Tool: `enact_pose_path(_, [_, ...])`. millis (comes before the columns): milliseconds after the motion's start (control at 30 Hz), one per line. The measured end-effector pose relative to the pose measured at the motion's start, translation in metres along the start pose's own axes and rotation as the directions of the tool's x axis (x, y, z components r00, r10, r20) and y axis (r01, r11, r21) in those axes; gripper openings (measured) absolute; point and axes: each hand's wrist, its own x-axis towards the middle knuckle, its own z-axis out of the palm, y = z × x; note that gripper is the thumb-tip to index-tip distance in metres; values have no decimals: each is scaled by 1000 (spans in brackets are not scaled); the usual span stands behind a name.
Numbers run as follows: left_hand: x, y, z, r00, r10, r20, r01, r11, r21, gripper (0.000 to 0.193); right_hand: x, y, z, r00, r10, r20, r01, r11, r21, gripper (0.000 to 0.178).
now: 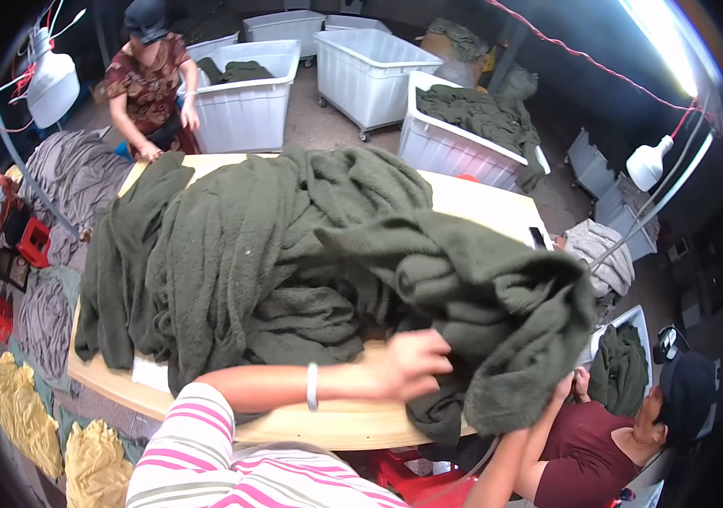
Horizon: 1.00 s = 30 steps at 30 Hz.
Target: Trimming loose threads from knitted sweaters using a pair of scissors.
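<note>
A large heap of dark green fleecy fabric (234, 245) covers most of the pale wooden table (336, 432) in front of me. My right hand (558, 391) is closed on the edge of a bunched dark green fleecy piece (505, 322), which hangs over the table's right side. My left hand (412, 364), slightly blurred, is above the table's near edge with its fingers curled beside that same piece. Folds and the hand's own angle hide whatever its fingertips hold. A pale bracelet circles my left wrist.
At the right, a person in maroon (590, 457) has a hand close to mine. Another person (151, 85) stands at the far left corner. White bins (370, 80), some holding green fabric, line the back. Yellow cloth (23, 415) and grey cloth lie at left.
</note>
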Motion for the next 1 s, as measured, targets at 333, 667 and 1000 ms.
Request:
enact_pose_path(333, [53,-177,-85,967,-254,-25,165,547,821,72,-56,-162,-2,172,865,471,-851,371,-371,52])
enact_pose_path(667, [94,-151,-162,908,-305,-288,413,766,493,33,-42,-171,-4,240,878,413,-848,397,-351,50])
enact_pose_path(1000, [-88,88,-366,659,-416,-627,307,909,-281,32,-7,-163,49,422,737,527,-719,627,-301,50])
